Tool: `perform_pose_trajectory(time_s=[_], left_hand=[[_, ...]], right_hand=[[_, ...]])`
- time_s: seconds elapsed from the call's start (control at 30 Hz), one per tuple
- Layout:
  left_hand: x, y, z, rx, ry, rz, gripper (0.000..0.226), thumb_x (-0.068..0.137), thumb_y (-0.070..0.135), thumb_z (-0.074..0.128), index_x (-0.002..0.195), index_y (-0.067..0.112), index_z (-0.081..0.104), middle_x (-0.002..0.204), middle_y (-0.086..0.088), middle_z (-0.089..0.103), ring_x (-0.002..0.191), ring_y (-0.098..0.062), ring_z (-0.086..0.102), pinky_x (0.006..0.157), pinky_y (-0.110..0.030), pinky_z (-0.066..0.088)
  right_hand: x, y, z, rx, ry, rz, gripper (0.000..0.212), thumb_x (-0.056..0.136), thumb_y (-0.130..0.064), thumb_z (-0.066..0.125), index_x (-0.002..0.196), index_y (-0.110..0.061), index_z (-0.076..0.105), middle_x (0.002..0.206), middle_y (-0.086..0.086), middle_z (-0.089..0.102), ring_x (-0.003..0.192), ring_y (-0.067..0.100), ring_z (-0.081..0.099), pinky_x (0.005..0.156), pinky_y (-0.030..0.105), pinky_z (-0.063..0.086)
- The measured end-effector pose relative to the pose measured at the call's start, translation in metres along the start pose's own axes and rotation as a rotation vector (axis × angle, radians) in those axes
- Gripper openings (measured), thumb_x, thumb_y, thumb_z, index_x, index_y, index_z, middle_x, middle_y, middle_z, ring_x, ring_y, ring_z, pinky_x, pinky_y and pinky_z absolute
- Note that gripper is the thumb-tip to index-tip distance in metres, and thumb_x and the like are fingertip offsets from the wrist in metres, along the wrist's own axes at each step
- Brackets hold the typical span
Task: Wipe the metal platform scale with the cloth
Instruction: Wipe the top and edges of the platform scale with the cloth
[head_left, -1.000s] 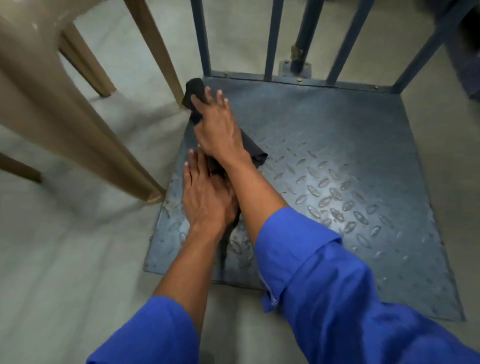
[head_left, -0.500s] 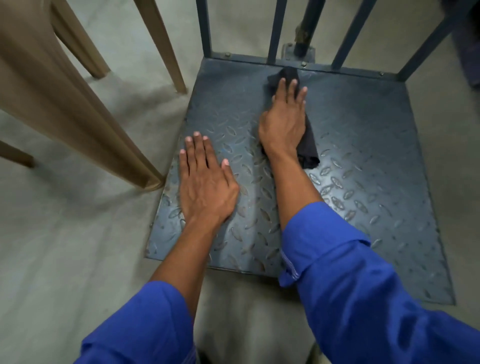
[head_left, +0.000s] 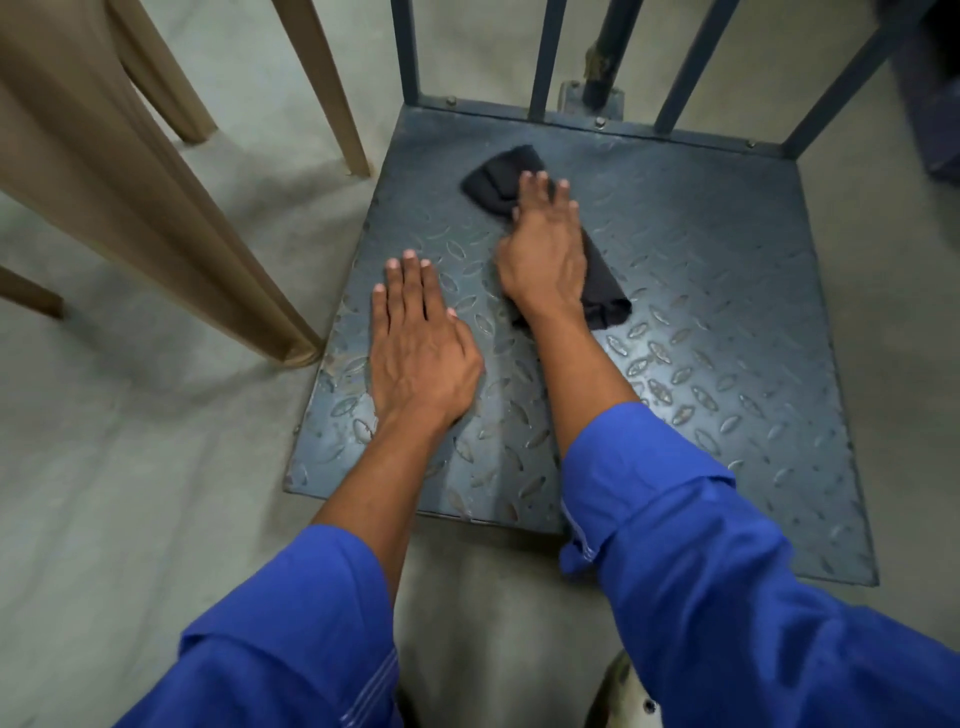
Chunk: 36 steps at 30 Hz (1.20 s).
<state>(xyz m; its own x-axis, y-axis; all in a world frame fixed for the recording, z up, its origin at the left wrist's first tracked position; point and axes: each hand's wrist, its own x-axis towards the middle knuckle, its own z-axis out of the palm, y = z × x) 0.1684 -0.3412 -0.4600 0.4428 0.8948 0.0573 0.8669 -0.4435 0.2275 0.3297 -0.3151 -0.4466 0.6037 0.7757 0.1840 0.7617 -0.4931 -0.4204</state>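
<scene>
From my head camera, my right hand (head_left: 543, 260) lies flat on the cloth (head_left: 496, 182), fingers straight and close together, pressing it onto the scale (head_left: 727, 322). The cloth is dark and bunched. It sits on the far middle of the plate, 1 end poking out past my fingertips and the other beside my wrist. My left hand (head_left: 421, 348) rests palm down on the bare plate near its left edge, fingers straight and together, holding nothing. Blue sleeves (head_left: 701, 571) cover both forearms. Upright bars (head_left: 545, 52) rise from the scale's far edge. Tan chair legs (head_left: 156, 218) stand on the floor (head_left: 130, 519) to the left.
</scene>
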Motion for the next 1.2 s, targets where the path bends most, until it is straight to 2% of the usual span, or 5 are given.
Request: perform_pose_trajectory(time_s=[0.17,0.33,0.67,0.9,1.2], left_hand=[[-0.005,0.009,-0.001,0.014,-0.021,0.099,0.078,0.099,0.038,0.005,0.169,0.003,0.008,0.178,-0.015,0.003,0.165,-0.026,-0.001,0.135,-0.046,0.004],[-0.002,0.013,0.002,0.024,-0.035,0.079,0.074,0.103,0.035,0.012,0.168,0.002,0.008,0.178,-0.015,0.003,0.165,-0.026,0.0,0.135,-0.045,0.002],[0.003,0.04,0.008,0.022,-0.047,0.073,0.07,0.109,0.039,0.013,0.169,0.002,0.007,0.178,-0.016,0.0,0.165,-0.029,-0.003,0.134,-0.051,0.001],[0.003,0.052,0.014,0.032,-0.05,0.103,0.072,0.106,0.037,0.014,0.169,0.003,0.009,0.178,-0.015,0.002,0.165,-0.029,-0.001,0.133,-0.055,-0.002],[-0.002,0.075,0.019,0.04,-0.079,0.081,0.07,0.109,0.04,0.011,0.169,0.004,0.004,0.178,-0.014,-0.005,0.165,-0.031,-0.009,0.128,-0.066,-0.004]], right_hand=[[0.007,0.012,-0.018,0.018,0.23,0.015,0.061,0.104,-0.009,0.045,0.163,-0.013,0.03,0.17,0.012,0.028,0.16,0.037,0.01,0.132,0.048,0.011],[0.005,-0.017,-0.001,0.107,-0.293,-0.352,0.052,0.111,-0.015,0.039,0.163,-0.019,0.033,0.17,0.011,0.028,0.159,0.034,0.018,0.129,0.044,0.016],[-0.002,0.085,-0.06,0.046,0.138,0.357,0.064,0.106,-0.008,0.048,0.165,-0.019,0.026,0.172,0.013,0.02,0.16,0.036,0.016,0.128,0.05,0.025],[-0.007,0.013,-0.032,0.094,-0.161,-0.095,0.057,0.107,-0.011,0.042,0.163,-0.021,0.034,0.167,0.02,0.032,0.151,0.04,0.035,0.119,0.047,0.033],[-0.004,0.139,-0.083,0.041,0.11,0.433,0.061,0.105,-0.007,0.042,0.164,-0.016,0.028,0.172,0.019,0.017,0.158,0.039,0.02,0.126,0.052,0.027]])
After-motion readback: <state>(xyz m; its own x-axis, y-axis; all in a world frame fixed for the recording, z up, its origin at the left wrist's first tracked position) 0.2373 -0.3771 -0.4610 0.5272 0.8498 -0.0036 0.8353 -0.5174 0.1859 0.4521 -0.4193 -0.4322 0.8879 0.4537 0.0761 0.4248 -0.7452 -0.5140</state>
